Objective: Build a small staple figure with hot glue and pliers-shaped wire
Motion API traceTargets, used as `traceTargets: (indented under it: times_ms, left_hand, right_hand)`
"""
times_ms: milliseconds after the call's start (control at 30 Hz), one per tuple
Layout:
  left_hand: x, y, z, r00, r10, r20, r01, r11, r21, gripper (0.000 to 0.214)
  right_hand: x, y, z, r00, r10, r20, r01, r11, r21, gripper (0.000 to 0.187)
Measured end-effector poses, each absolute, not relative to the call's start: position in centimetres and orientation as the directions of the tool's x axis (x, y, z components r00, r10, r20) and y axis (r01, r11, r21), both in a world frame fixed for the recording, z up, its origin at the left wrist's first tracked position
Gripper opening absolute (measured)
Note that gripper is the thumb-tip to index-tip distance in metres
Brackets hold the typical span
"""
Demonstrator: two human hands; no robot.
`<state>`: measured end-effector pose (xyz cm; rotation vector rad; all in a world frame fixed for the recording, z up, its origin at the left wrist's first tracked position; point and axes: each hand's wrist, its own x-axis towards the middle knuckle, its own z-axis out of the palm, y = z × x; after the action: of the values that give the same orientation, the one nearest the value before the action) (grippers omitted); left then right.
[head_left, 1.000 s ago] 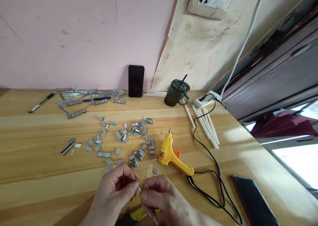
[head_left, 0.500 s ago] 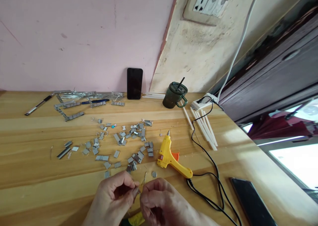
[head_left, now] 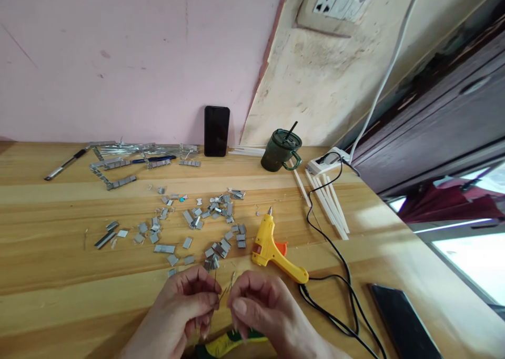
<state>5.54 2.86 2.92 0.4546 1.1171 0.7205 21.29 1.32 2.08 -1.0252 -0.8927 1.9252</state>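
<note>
My left hand (head_left: 189, 309) pinches a thin piece of wire (head_left: 215, 279) between thumb and forefinger, its end pointing up. Just to the right, my right hand (head_left: 262, 309) is closed with curled fingers, the thumb near the forefinger; whatever may be between them is too small to make out. Thin slivers (head_left: 232, 280) show on the table in the gap between the hands. Below them lies a tool with a yellow and dark green handle (head_left: 224, 343), partly hidden. Beyond the fingertips small grey metal pieces (head_left: 219, 249) are scattered.
A yellow hot glue gun (head_left: 270, 246) lies right of centre, its black cable running right. White glue sticks (head_left: 329, 206), a power strip (head_left: 327, 161) and a lidded green mug (head_left: 279, 151) stand farther back. One phone (head_left: 216, 131) leans on the wall; another phone (head_left: 404, 319) lies at right.
My hands have moved apart, the right one drawing off from the left fingertips. The wire in my left hand now points up, and more of the yellow-green handle shows.
</note>
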Motion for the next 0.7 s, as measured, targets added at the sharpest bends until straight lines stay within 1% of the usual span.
traceTargets:
  times_ms: [100,167,233,300,400,467,567,700]
  left_hand:
    - [5.8,2.7,2.9,0.253,0.716,-0.651,-0.322,0.696,0.641,0.015]
    - [5.9,2.5,2.9,0.245,0.722,-0.647,-0.298,0.691,0.659,0.015]
    - [5.9,2.4,2.8,0.240,0.725,-0.645,-0.257,0.689,0.678,0.015]
    - [5.9,2.3,2.6,0.255,0.731,-0.633,-0.215,0.681,0.700,0.016]
    - [5.8,2.1,2.1,0.300,0.743,-0.599,-0.143,0.655,0.742,0.019]
    - [5.9,2.0,1.9,0.284,0.772,-0.568,-0.102,0.614,0.783,0.018]
    - [6.0,1.7,1.9,0.252,0.805,-0.537,-0.067,0.568,0.820,0.016]
    - [6.1,1.7,2.1,0.275,0.806,-0.524,-0.051,0.557,0.829,0.012]
  right_hand:
    - [21.3,1.3,2.1,-0.271,0.930,-0.250,-0.174,-0.303,-0.937,0.027]
    - [21.2,1.3,2.0,-0.229,0.952,-0.202,-0.099,-0.229,-0.968,0.024]
    - [21.2,1.3,1.9,-0.211,0.962,-0.174,-0.056,-0.189,-0.980,0.025]
    - [21.1,1.3,1.9,-0.218,0.956,-0.197,-0.076,-0.218,-0.973,0.028]
    - [21.2,1.5,1.9,-0.282,0.908,-0.309,-0.195,-0.370,-0.908,0.033]
    - [21.1,1.7,1.7,-0.321,0.876,-0.359,-0.241,-0.442,-0.864,0.037]
    - [21.1,1.9,1.3,-0.353,0.856,-0.376,-0.288,-0.482,-0.827,0.037]
    - [21.0,2.0,0.9,-0.351,0.859,-0.373,-0.337,-0.487,-0.806,0.031]
